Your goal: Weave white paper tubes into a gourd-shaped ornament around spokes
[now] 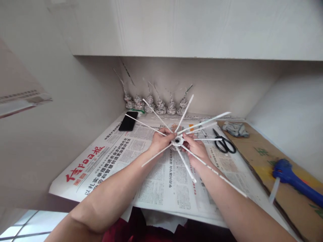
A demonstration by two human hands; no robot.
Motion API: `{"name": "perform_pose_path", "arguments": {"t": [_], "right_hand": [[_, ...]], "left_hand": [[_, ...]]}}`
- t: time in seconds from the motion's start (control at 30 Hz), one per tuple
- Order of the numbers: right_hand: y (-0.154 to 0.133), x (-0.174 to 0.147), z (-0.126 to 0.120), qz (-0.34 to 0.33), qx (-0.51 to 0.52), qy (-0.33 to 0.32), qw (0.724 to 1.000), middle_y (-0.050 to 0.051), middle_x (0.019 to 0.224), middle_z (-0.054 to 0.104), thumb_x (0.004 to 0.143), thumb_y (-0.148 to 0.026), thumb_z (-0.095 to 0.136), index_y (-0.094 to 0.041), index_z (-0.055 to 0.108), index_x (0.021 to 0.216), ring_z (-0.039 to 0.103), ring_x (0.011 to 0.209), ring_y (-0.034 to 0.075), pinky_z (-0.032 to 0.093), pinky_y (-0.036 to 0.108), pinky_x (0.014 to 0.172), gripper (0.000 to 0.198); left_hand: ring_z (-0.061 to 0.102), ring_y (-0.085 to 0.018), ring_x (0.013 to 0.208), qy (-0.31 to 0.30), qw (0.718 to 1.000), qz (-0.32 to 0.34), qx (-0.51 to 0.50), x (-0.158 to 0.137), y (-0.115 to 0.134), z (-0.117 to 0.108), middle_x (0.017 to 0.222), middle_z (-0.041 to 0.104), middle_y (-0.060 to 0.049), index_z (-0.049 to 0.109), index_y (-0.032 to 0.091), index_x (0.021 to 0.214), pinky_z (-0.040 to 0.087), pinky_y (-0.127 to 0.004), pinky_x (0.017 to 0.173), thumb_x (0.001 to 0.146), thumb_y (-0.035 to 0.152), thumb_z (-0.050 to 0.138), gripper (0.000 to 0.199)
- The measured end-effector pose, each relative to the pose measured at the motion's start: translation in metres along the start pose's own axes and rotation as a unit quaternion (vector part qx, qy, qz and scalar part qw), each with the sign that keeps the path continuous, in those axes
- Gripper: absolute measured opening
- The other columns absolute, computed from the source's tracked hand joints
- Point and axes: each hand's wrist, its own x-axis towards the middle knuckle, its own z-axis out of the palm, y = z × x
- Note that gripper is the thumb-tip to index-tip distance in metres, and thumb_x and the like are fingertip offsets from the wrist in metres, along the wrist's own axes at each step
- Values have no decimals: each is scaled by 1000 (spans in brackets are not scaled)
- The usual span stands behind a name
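Note:
Between my two hands is a small woven piece of rolled paper [178, 140] with a dark hole in its middle. Several long white paper sticks [187, 164] spread out from it on all sides like spokes. My left hand [163, 139] grips its left side, the thumb pressed near the hole. On the right side, my right hand [195, 148] pinches the piece, its fingers partly hidden behind the sticks. The piece is held above the newspaper [113, 168] that covers the table.
Several woven paper gourds [160, 107] stand along the back wall. A black phone [128, 121] lies at the left. Black-handled scissors [225, 145], a crumpled wad [236, 129] and a blue glue gun [295, 178] on cardboard [252, 148] are at the right. An overhead panel [189, 30] hangs above.

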Motion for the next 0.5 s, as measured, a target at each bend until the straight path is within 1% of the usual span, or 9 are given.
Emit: {"name": "perform_pose_path", "arguments": {"t": [0.07,0.1,0.17,0.23,0.27,0.37,0.5], "right_hand": [[2,0,1,6,15,16,1000,-2,55,63,56,-38,82,-18,61,68,53,44,11,39,22,39,32],[3,0,1,-10,11,18,1000,-2,58,64,56,-38,82,-18,62,71,55,47,12,41,23,41,32],[6,1,-1,-71,-27,7,997,-1,64,67,59,-38,81,-18,64,76,60,54,14,46,24,48,31],[8,2,-4,-128,-95,-15,987,0,68,69,63,-38,79,-19,66,78,63,60,15,50,26,56,29],[8,3,-6,-146,-130,-19,981,1,69,69,65,-39,78,-19,66,78,63,61,15,51,27,59,27],[7,7,-12,-155,-201,-9,967,3,68,69,67,-41,76,-18,68,79,64,60,17,51,28,58,27],[6,9,-14,-167,-219,2,961,4,66,69,69,-41,74,-17,70,81,64,59,18,50,28,56,27]], "left_hand": [[49,-8,44,18,1000,0,-1,1,-1,0,51,56,4,50,16,60,39,-22,48,54,30,80,34],[49,-8,44,25,1000,-3,1,2,-1,-1,50,55,4,50,16,60,39,-22,48,54,30,79,33],[48,-8,43,30,1000,-6,5,3,-1,-2,50,54,4,50,16,59,38,-22,47,54,29,79,32],[49,-8,43,21,1000,1,9,3,0,-2,50,54,4,50,16,58,38,-22,47,54,28,79,32],[49,-8,43,14,1000,5,12,2,1,-2,50,55,4,51,16,59,39,-22,47,54,29,80,32],[49,-9,43,-13,1000,3,20,0,3,-3,51,56,3,54,15,61,38,-22,46,55,31,80,31],[52,-10,47,-59,998,-1,35,0,5,-5,57,61,0,62,12,67,40,-22,48,57,31,79,27]]}}
